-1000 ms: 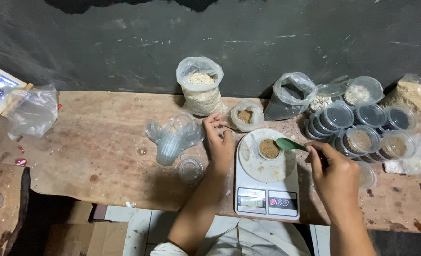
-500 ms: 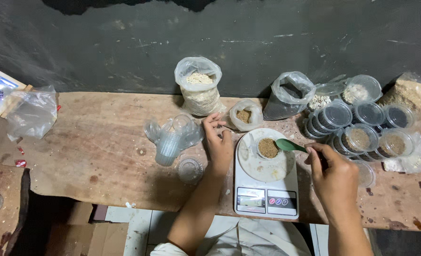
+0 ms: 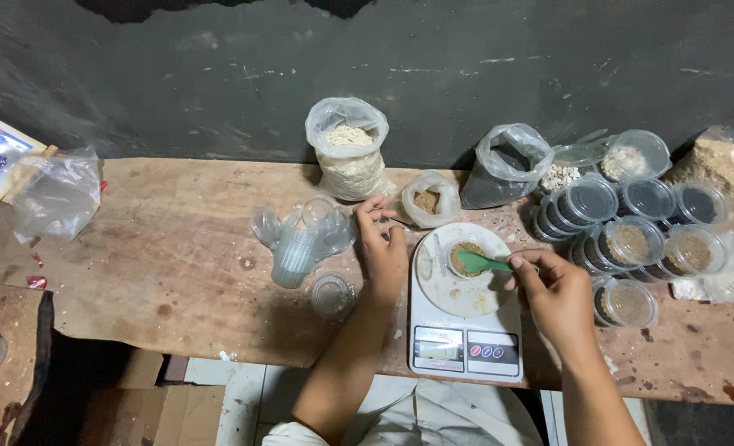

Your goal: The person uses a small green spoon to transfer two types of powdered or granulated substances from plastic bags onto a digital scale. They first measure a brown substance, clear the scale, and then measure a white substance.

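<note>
A white kitchen scale point(image 3: 464, 330) sits at the front edge of the wooden table point(image 3: 169, 264). On its round pan stands a small clear cup of brown powder point(image 3: 464, 258). My right hand point(image 3: 557, 297) pinches a green spoon point(image 3: 484, 263), its bowl over the cup. My left hand point(image 3: 381, 248) rests flat on the table just left of the scale, fingers apart, holding nothing. A small open bag of brown powder point(image 3: 427, 201) lies behind the scale.
A bag of pale grains point(image 3: 349, 161), a bag of dark material point(image 3: 506, 165) and a heap of tan powder point(image 3: 718, 165) stand at the back. Several lidded filled cups point(image 3: 631, 239) cluster at right. Empty clear cups point(image 3: 301, 239) and a lid point(image 3: 332, 293) lie left of my hand.
The spoon has shifted slightly left, over the cup on the scale. My left hand stays in place.
</note>
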